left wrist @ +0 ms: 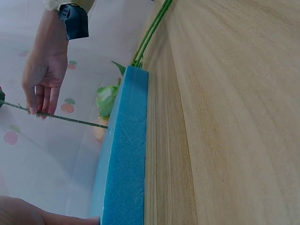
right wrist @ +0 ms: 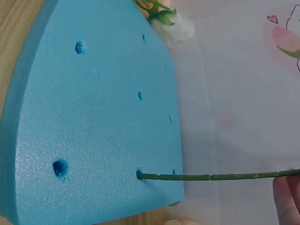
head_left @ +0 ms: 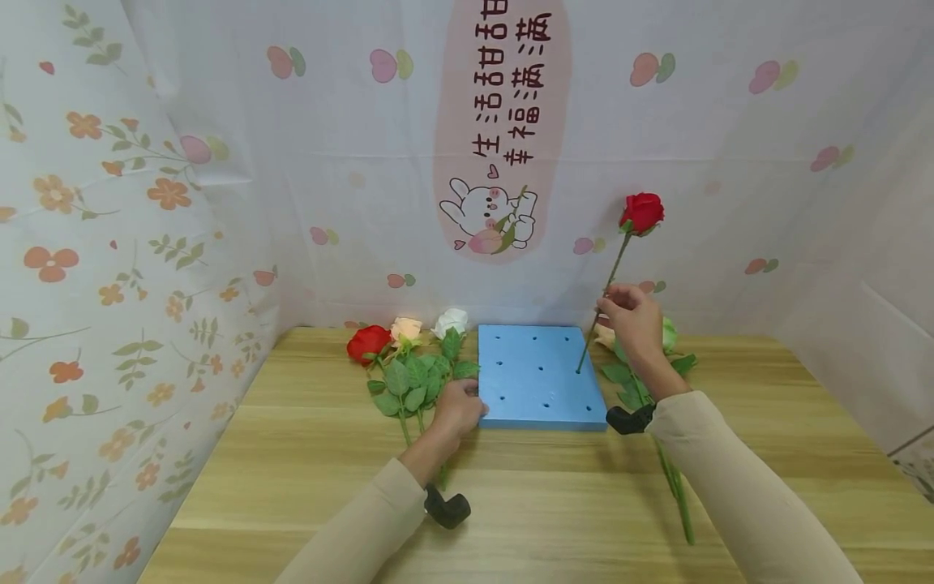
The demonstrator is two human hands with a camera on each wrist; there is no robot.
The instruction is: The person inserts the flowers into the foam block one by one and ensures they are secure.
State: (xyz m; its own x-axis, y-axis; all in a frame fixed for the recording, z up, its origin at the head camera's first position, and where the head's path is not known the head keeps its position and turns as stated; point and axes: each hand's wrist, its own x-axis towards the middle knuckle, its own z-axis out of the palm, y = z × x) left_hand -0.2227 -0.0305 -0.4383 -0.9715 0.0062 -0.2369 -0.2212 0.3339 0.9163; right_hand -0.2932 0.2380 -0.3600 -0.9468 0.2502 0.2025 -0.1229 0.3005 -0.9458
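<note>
Red rose (head_left: 643, 213), tilted, its stem (right wrist: 197, 177) in the middle-right hole (head_left: 579, 371) of the blue block (head_left: 521, 385); right hand (head_left: 638, 326), fingers pinching the stem; left hand (head_left: 460, 408), thumb extended, touching the block's left edge.

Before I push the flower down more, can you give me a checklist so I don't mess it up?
1. Right hand pinching the stem of the raised red rose: ok.
2. Stem lined up with a hole: ok, its lower end meets one.
3. Left hand touching the blue board: ok, at its left edge.
4. Stem straight up: not ok, it leans right in the head view.
5. Stem deep enough: cannot tell, its tip is hidden.
</note>
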